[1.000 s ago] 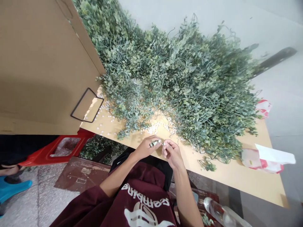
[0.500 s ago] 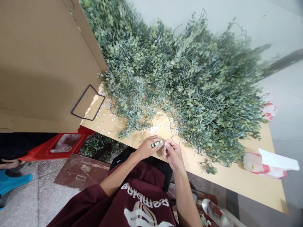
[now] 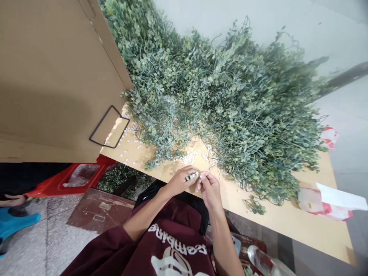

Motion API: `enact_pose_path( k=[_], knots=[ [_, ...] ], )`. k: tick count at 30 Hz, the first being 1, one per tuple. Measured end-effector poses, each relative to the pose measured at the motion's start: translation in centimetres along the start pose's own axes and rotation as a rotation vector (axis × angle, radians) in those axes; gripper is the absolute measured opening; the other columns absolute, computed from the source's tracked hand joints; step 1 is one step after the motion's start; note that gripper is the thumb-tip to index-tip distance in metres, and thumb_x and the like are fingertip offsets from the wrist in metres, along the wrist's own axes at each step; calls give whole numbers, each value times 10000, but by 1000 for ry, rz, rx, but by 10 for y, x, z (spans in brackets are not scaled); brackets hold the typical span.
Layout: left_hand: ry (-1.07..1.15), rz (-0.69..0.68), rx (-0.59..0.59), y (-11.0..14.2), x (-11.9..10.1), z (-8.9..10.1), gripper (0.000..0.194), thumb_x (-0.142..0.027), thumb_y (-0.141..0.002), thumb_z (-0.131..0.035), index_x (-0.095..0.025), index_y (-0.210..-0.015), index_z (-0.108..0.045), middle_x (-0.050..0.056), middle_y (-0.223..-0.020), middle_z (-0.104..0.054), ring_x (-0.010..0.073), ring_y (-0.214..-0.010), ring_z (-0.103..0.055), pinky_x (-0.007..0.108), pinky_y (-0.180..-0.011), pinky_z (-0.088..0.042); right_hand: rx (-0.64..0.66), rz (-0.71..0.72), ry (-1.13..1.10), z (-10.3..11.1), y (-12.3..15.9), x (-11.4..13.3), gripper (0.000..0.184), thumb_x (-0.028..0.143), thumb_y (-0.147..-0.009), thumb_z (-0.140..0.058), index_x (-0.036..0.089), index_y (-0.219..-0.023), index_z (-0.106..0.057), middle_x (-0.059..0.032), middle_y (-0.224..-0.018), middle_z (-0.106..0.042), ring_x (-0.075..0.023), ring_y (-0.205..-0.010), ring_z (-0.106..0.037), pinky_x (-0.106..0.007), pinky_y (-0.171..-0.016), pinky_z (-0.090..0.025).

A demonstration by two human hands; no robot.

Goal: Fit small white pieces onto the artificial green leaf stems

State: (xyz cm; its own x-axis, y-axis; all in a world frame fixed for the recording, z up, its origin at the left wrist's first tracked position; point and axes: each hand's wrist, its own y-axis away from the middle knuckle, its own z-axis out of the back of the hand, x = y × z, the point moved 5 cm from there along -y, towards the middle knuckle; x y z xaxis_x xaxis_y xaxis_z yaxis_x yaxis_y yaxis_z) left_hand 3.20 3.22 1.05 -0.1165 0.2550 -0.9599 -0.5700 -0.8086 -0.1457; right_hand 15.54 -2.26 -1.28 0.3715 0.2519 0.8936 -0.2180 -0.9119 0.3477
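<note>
My left hand is closed on a small artificial leaf sprig, its pale green leaves poking out between the fingers. Close beside it, the thumb and fingertips of my right hand are pinched together at the sprig's tip. Something tiny and whitish seems to be in that pinch, too small to name. Both hands are over the table's near edge. Just beyond them lie many small white beads, and behind those rises a big heap of artificial greenery.
A large cardboard box stands at the left, a thin black rectangular frame against it. At right are a red-and-white plastic bag and a loose sprig on the table. A red stool and another person's hand are lower left.
My two hands stay close together, with the fingertips shifting only slightly around the sprig. The whole view has moved a little.
</note>
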Motion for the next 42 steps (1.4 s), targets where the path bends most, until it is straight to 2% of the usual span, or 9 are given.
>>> enact_pose_path(
  k=[4, 8, 13, 16, 24, 31, 35, 38, 42],
  knots=[
    [-15, -24, 12, 0, -2, 0, 276, -336, -961, -470, -168, -797, -614, 43, -830, -594, 157, -797, -570, 258, -781, -463, -29, 43, 22, -1, 2, -1, 226, 402, -828, -683, 195, -828, -593, 55, -549, -541, -99, -435, -506, -224, -470, -454],
    [-40, -19, 33, -1, -3, 0, 288, -341, -966, -461, -171, -791, -613, 47, -840, -611, 163, -802, -572, 268, -791, -463, -80, 118, 163, -3, 6, 3, 226, 417, -878, -623, 198, -835, -589, 50, -529, -552, -112, -440, -537, -219, -464, -425],
    [-48, -12, 47, 0, -4, 1, 302, -350, -966, -452, -171, -776, -603, 47, -841, -610, 163, -798, -574, 266, -777, -462, -105, 162, 309, -7, 10, 11, 232, 437, -900, -580, 210, -850, -590, 47, -559, -560, -131, -469, -564, -253, -533, -484],
    [-47, -15, 15, 0, -3, 1, 263, -306, -961, -462, -173, -781, -599, 35, -828, -608, 158, -799, -573, 261, -775, -457, -81, 173, 382, -8, 10, 18, 222, 429, -903, -573, 212, -865, -600, 35, -581, -577, -142, -504, -576, -261, -553, -489],
    [-24, 0, -21, 1, -2, 0, 218, -264, -951, -475, -173, -799, -603, 17, -814, -583, 142, -775, -562, 247, -768, -452, -16, 224, 436, 2, 11, 21, 187, 370, -871, -627, 207, -951, -673, -4, -663, -626, -158, -604, -588, -283, -607, -498],
    [17, 8, -13, 1, -3, 3, 263, -287, -962, -456, -167, -768, -587, 13, -782, -562, 135, -737, -543, 242, -732, -448, -82, 365, 554, -1, 15, 22, 176, 332, -896, -602, 233, -974, -724, -20, -744, -618, -168, -651, -567, -294, -637, -478],
    [47, 17, -26, 1, -1, 4, 270, -309, -966, -451, -165, -783, -588, 14, -780, -556, 139, -740, -537, 247, -723, -437, -118, 404, 568, -7, 16, 22, 184, 325, -902, -596, 246, -985, -740, -48, -843, -671, -203, -791, -619, -313, -735, -497],
    [70, 47, -36, 2, 1, 5, 301, -341, -968, -447, -161, -761, -572, 13, -770, -541, 142, -737, -528, 251, -720, -430, -97, 413, 591, -10, 17, 24, 215, 327, -918, -575, 235, -1019, -741, -64, -905, -688, -211, -845, -631, -320, -779, -495],
    [83, 66, -16, 3, 3, 4, 309, -352, -964, -453, -161, -737, -539, 9, -769, -523, 139, -731, -509, 250, -719, -415, -7, 402, 640, -8, 18, 29, 236, 332, -926, -564, 204, -1020, -739, -62, -857, -677, -193, -789, -619, -297, -727, -482]
  ],
)
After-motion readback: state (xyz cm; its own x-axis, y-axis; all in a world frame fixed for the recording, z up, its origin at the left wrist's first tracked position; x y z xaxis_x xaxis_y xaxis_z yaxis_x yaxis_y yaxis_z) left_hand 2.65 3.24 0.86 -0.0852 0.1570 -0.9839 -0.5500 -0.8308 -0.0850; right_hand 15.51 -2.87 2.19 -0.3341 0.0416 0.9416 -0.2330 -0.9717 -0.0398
